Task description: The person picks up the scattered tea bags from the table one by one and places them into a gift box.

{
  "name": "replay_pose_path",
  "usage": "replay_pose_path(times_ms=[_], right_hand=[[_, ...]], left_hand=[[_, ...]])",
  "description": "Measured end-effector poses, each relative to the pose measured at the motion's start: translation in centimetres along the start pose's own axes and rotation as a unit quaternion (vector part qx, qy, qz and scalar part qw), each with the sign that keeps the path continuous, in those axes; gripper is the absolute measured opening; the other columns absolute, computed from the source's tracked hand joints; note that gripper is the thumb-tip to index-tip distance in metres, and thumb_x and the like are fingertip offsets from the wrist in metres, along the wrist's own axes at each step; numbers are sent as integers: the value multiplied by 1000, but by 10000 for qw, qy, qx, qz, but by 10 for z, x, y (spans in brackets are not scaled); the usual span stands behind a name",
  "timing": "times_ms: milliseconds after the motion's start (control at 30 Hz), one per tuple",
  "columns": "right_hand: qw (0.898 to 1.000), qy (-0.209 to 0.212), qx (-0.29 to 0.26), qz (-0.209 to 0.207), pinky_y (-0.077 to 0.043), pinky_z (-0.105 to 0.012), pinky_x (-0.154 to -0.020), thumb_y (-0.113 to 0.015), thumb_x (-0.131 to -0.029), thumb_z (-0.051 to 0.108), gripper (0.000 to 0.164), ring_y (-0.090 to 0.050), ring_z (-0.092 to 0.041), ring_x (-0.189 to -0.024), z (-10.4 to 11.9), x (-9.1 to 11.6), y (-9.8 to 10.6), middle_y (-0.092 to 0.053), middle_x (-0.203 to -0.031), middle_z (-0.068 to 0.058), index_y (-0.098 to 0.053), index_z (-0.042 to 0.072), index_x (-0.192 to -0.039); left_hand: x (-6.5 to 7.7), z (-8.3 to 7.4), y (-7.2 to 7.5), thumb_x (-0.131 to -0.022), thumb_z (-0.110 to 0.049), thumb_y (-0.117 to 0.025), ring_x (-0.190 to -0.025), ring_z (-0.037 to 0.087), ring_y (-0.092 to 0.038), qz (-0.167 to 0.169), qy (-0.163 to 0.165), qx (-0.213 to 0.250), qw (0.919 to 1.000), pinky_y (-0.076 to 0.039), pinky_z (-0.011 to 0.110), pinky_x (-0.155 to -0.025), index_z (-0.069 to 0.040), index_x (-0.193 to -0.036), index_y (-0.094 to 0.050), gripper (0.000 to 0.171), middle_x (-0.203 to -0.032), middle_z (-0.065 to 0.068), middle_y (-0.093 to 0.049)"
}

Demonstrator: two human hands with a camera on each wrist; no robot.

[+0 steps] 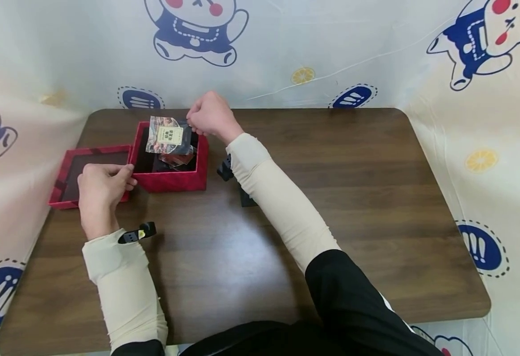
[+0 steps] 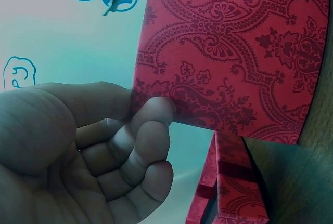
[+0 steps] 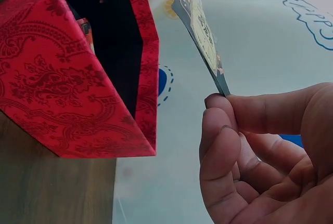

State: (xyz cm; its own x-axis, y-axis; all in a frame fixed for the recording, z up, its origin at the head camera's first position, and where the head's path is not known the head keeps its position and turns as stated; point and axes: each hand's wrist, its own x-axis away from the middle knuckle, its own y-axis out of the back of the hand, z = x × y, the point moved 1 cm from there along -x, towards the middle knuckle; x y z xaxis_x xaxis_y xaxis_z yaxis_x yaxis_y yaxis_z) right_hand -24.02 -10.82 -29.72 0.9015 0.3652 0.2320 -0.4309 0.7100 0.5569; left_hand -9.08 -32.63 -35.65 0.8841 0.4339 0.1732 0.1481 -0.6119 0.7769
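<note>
My right hand (image 1: 215, 116) pinches a flat printed packet (image 1: 169, 136) by its edge, between thumb and fingertips. The packet has a pale label and overlaps the open red patterned box (image 1: 170, 183) in the head view. From the right wrist, the packet (image 3: 202, 31) appears nearly edge-on, apart from the box wall (image 3: 52, 78). At the box's near left corner, my left hand (image 1: 104, 188) pinches the wall (image 2: 229, 52) between thumb and fingers. Inside the dark interior lies another reddish packet (image 1: 177, 159), partly hidden under the held one.
A red lid (image 1: 58, 183) with a dark inside lies left of the box, partly behind my left hand. A small black object (image 1: 247, 199) shows beneath my right forearm on the brown table (image 1: 375, 198). A printed cloth (image 1: 286, 29) hangs behind the table.
</note>
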Motion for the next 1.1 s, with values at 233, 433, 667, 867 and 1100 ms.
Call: replay_pose_path(times_ms=[233, 433, 667, 867, 1100], right_hand=[[9979, 247, 568, -205, -36, -23, -42, -54, -85, 9, 27, -49, -11, -46, -5, -4, -9, -58, -56, 0, -66, 12, -61], [9726, 488, 2211, -530, -34, -23, -43, -51, -83, 12, 24, -35, -11, -51, -2, -6, -32, -39, -55, 3, -49, 15, -59], [9448, 480, 3209, -460, -48, -33, -58, -50, -90, 24, 8, -57, -14, -75, -1, -6, -56, -60, -87, 4, -57, 21, -89], [9466, 499, 3144, -515, -46, -31, -56, -52, -89, 25, 8, -55, -15, -71, -4, -6, -55, -58, -81, 4, -58, 21, -84], [9695, 594, 2323, -510, -46, -28, -68, -56, -88, 24, 18, -54, -13, -84, -10, 1, -31, -61, -98, 7, -68, 23, -102]], left_hand=[[1, -1, -1, -86, -55, -48, -89, 27, -56, 129, 53, 46, 9999, -36, 37, -67, -7, -112, -66, 58, -83, 9, -69], [1, -1, -3, -86, -55, -48, -94, 28, -56, 49, 0, 8, 10000, -35, 37, -69, -7, -111, -67, 58, -84, 10, -69], [1, 0, -2, -84, -57, -48, -81, 26, -62, 61, 0, 37, 10000, -38, 35, -65, -9, -114, -66, 59, -83, 8, -69], [1, 1, -3, -84, -57, -48, -87, 26, -60, 74, 74, 78, 9999, -36, 36, -69, -9, -115, -65, 60, -82, 7, -69], [0, 0, 0, -83, -59, -47, -90, 25, -56, 33, 116, 134, 9998, -38, 37, -69, -10, -114, -66, 61, -81, 5, -69]])
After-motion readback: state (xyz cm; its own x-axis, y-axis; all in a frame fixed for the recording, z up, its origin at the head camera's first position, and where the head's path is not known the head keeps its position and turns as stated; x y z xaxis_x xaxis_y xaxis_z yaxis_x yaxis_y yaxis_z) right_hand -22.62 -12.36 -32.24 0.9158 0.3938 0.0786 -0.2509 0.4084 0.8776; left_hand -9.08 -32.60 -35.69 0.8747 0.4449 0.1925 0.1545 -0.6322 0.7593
